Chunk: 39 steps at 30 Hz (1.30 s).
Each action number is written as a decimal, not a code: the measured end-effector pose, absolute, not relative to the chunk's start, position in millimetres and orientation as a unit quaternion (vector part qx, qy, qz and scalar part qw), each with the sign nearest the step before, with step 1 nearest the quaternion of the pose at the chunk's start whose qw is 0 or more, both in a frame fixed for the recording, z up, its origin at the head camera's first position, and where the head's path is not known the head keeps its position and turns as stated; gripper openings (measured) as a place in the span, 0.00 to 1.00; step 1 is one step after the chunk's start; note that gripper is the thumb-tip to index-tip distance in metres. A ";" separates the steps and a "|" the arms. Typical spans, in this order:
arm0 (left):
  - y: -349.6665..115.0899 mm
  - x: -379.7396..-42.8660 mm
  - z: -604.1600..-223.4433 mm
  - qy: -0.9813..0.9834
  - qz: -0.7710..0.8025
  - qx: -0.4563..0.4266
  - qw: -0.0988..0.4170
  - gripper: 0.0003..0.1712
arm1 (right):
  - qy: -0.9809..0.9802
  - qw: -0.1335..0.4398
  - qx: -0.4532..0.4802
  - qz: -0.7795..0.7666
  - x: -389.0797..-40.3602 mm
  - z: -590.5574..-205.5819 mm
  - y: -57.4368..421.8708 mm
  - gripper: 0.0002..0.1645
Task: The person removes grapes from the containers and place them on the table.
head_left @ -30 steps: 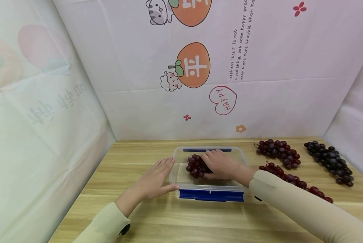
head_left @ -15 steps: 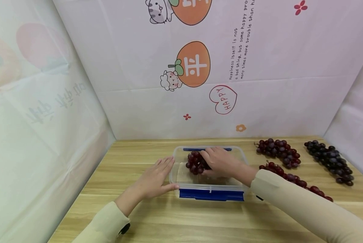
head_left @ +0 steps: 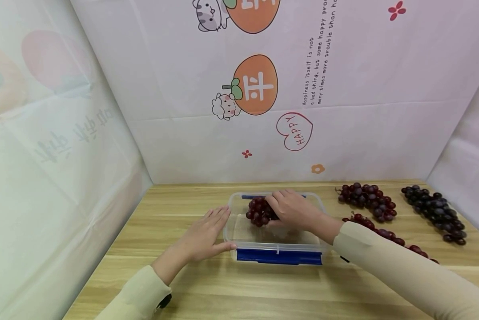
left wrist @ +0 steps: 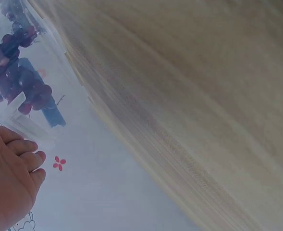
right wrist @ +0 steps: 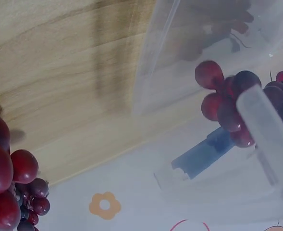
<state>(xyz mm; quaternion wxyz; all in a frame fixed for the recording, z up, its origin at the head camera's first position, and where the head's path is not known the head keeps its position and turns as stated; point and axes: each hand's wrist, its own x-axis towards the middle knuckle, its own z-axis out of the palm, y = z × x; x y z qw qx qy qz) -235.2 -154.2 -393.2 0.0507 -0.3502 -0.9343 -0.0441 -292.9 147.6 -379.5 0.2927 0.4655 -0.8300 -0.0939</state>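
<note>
A clear plastic box [head_left: 279,244] with blue latches stands on the table. My right hand [head_left: 293,212] reaches into it in the head view and grips a bunch of dark red grapes [head_left: 257,211]. The right wrist view has these grapes [right wrist: 227,106] partly behind a whitish plastic strip; the hand does not show clearly there. At the box's left side, my left hand [head_left: 202,235] rests against the wall and rim, fingers extended and thumb near the front left corner. Part of the left hand [left wrist: 11,178] also appears in the left wrist view, beside the box.
Right of the box lie two more bunches of red grapes, one toward the back [head_left: 367,202] and one [head_left: 399,241] partly behind the right sleeve. A black bunch of grapes [head_left: 435,213] lies farther right. A printed white sheet [head_left: 183,146] stands behind the wooden table [head_left: 163,209].
My right hand and the grapes in it have shifted a little toward the back of the box. The left hand and the box have stayed in place.
</note>
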 end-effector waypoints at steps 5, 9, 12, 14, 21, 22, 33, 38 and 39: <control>-154.2 -235.0 -393.3 -0.935 -0.043 -0.350 0.051 0.56 | -0.828 0.302 0.465 -0.077 -293.0 -376.8 149.0 0.42; -154.0 -234.5 -393.2 -0.935 -0.046 -0.348 0.049 0.56 | -0.817 0.324 0.470 -0.083 -293.8 -373.7 151.0 0.43; -153.9 -233.9 -393.0 -0.935 -0.049 -0.349 0.048 0.56 | -0.808 0.341 0.471 -0.093 -294.9 -371.5 153.4 0.43; -153.8 -233.6 -392.8 -0.935 -0.050 -0.349 0.048 0.56 | -0.803 0.353 0.470 -0.098 -295.4 -369.8 155.1 0.43; -153.9 -233.5 -393.2 -0.935 -0.051 -0.347 0.046 0.56 | -0.778 0.397 0.478 -0.087 -298.4 -363.1 160.7 0.44; -154.0 -233.4 -393.2 -0.935 -0.051 -0.347 0.047 0.56 | -0.774 0.404 0.480 -0.085 -298.8 -361.9 161.4 0.44; -154.0 -233.0 -393.1 -0.935 -0.058 -0.347 0.045 0.56 | -0.747 0.450 0.484 -0.068 -302.3 -356.5 167.3 0.42; -153.8 -233.1 -392.9 -0.935 -0.057 -0.346 0.044 0.56 | -0.741 0.456 0.488 -0.071 -300.7 -355.9 166.5 0.40; -153.8 -233.1 -392.9 -0.936 -0.056 -0.346 0.044 0.56 | -0.740 0.456 0.489 -0.071 -300.7 -355.7 166.4 0.40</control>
